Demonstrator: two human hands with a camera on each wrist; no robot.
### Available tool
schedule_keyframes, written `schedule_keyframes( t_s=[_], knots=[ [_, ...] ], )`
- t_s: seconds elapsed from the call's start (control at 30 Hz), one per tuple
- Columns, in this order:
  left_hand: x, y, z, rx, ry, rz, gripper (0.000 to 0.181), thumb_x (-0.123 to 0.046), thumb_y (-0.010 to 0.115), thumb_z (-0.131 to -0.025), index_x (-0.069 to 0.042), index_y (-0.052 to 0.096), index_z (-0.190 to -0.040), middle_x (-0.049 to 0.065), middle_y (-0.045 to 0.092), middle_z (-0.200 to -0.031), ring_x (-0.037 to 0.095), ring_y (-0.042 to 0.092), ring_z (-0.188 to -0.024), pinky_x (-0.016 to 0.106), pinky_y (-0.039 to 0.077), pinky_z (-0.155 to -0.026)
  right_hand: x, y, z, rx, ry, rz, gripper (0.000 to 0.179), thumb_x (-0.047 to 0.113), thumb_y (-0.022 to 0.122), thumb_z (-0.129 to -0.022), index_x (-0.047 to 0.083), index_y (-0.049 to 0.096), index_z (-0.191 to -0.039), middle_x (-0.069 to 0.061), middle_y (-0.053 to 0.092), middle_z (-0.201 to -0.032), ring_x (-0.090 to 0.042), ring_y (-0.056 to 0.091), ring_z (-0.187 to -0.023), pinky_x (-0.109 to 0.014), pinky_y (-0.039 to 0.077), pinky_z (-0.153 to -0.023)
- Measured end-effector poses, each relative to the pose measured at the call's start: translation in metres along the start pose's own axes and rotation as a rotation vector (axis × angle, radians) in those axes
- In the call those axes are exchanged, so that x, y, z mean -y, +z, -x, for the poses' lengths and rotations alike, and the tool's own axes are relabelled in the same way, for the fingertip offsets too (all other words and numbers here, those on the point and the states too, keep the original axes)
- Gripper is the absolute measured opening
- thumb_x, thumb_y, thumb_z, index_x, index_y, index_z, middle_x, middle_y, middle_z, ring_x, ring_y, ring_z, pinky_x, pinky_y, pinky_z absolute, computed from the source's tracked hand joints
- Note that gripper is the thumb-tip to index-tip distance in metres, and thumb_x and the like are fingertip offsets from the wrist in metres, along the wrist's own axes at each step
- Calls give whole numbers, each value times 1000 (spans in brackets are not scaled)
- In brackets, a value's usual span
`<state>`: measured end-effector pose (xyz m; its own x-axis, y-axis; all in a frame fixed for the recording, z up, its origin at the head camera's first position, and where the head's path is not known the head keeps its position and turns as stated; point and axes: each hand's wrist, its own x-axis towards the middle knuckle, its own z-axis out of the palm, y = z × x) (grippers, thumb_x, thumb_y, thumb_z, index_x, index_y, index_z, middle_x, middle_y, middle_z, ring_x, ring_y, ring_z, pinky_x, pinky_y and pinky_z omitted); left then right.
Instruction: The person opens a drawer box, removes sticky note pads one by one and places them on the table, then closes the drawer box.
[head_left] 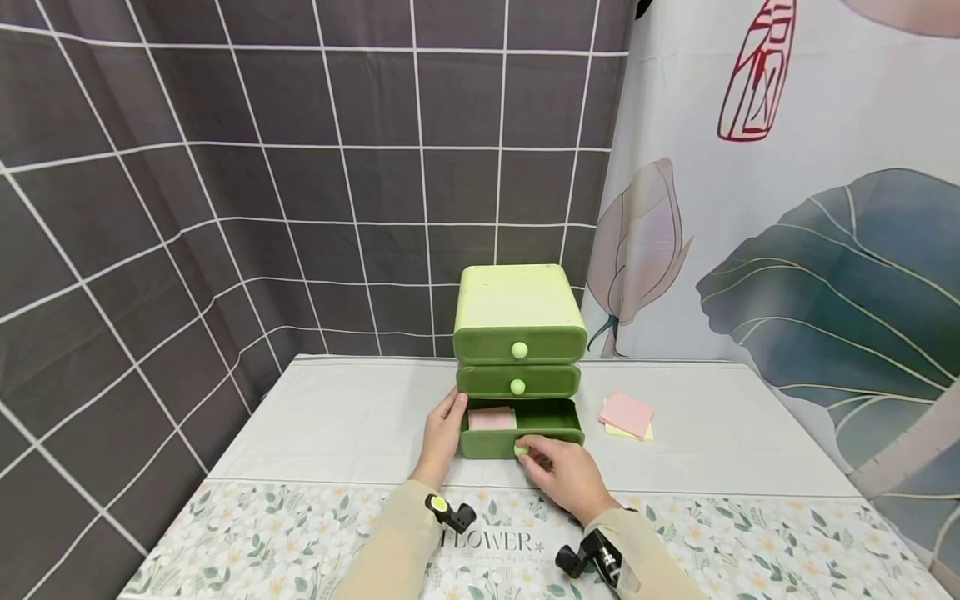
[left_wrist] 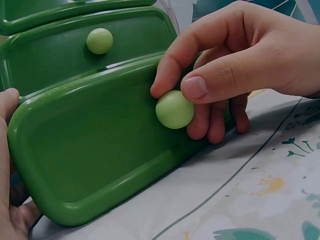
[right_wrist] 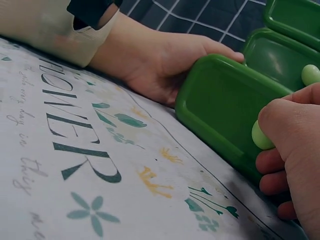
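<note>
A small green cabinet (head_left: 520,300) with three drawers stands on the table in the head view. Its bottom drawer (head_left: 487,446) is pulled out, and pink sticky notes (head_left: 491,418) lie in the left part of it. My right hand (head_left: 566,475) pinches the round light-green knob (left_wrist: 175,110) of that drawer between thumb and index finger, the other fingers below. My left hand (head_left: 441,433) rests along the cabinet's left side, beside the pulled-out drawer; its fingers are partly hidden behind the drawer in the right wrist view.
To the right of the cabinet, a pink and yellow stack of sticky notes (head_left: 628,414) lies on the white tabletop (head_left: 337,417). A floral cloth (head_left: 285,533) covers the front edge. Behind hang a dark grid curtain (head_left: 360,183) and a flower-print curtain (head_left: 667,108).
</note>
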<state>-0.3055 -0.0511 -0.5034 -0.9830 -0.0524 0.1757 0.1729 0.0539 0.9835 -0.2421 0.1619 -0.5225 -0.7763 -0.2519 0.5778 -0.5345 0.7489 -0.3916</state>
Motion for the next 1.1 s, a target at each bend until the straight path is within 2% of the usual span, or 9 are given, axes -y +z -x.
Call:
schedule_keyframes(
  t_s=[0.17,0.43,0.73,0.83,1.03,1.1],
  knots=[
    [-21,-3,12,13,19,4,46,-22,53,-106,4,50,-145,21,46,-151,40,37,-144,52,28,-120,2,-1,2,10,11,1,17,23,77,-91,25,75,-108,17,71,-84,6,62,-74,-26,57,-69],
    [-23,-4,14,18,25,11,47,-23,54,-106,2,50,-145,20,46,-151,40,37,-144,52,28,-119,4,-3,5,12,10,-5,16,23,77,-91,26,75,-107,18,70,-84,7,60,-73,-25,56,-68],
    [-24,-2,15,10,0,-1,47,-24,54,-106,1,50,-146,19,45,-152,39,37,-144,52,29,-119,7,-6,9,5,-9,-3,16,23,77,-91,26,75,-106,19,68,-83,8,58,-71,-25,55,-66],
    [-20,-1,12,6,-1,-11,47,-23,53,-106,2,49,-146,21,45,-152,41,37,-144,53,29,-119,7,-6,11,-3,-20,8,15,23,77,-91,27,75,-105,19,68,-82,9,57,-70,-25,54,-64],
    [9,1,-2,-12,5,-20,50,-29,54,-106,-2,50,-148,18,45,-153,40,37,-144,54,29,-119,7,-5,13,-23,-43,6,14,22,77,-91,27,75,-104,19,69,-82,9,57,-69,-25,54,-63],
    [15,1,-5,-12,5,-16,52,-33,56,-105,-5,51,-148,14,46,-153,37,38,-145,52,29,-119,7,-5,13,-25,-43,6,14,22,77,-91,27,76,-104,20,68,-81,9,57,-69,-25,54,-62]
  ],
)
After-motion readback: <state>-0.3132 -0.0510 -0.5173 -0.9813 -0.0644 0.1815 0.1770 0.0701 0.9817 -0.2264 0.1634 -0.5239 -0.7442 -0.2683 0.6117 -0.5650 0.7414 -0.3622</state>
